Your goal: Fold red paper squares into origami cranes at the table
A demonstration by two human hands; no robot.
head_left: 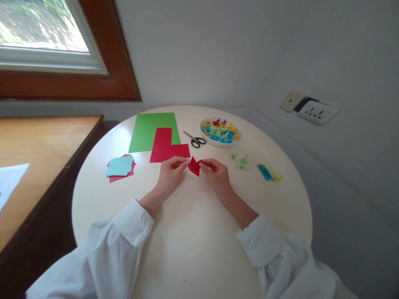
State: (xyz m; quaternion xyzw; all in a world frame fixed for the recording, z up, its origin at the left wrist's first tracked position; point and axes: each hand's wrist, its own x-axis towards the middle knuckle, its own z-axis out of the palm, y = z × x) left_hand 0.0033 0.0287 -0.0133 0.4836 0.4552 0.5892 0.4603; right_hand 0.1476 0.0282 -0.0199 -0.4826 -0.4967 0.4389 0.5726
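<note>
Red folded paper (193, 167): centre of the frame, between my two hands; I can't tell if it touches the tabletop (193, 257).
Long axis: steep, upper left to lower right, crossing the line from hand to hand.
Left hand (171, 175): fingers closed, pinching the paper's left side.
Right hand (218, 176): fingers closed on its right side, at the small raised point.
Nearer hand: neither; I have both on it, from opposite sides.
Red sheet (160, 145): L-shaped, just beyond my left hand, overlapping the green sheet (146, 131).
Scissors (196, 141): beyond the paper, blades toward upper left.
White dish (222, 144): right of the scissors, holding colourful folded pieces.
Pale green pieces (243, 162): right of my right hand; paper strips (267, 172) further right.
Light blue squares (119, 166): left, stacked on red ones.
</note>
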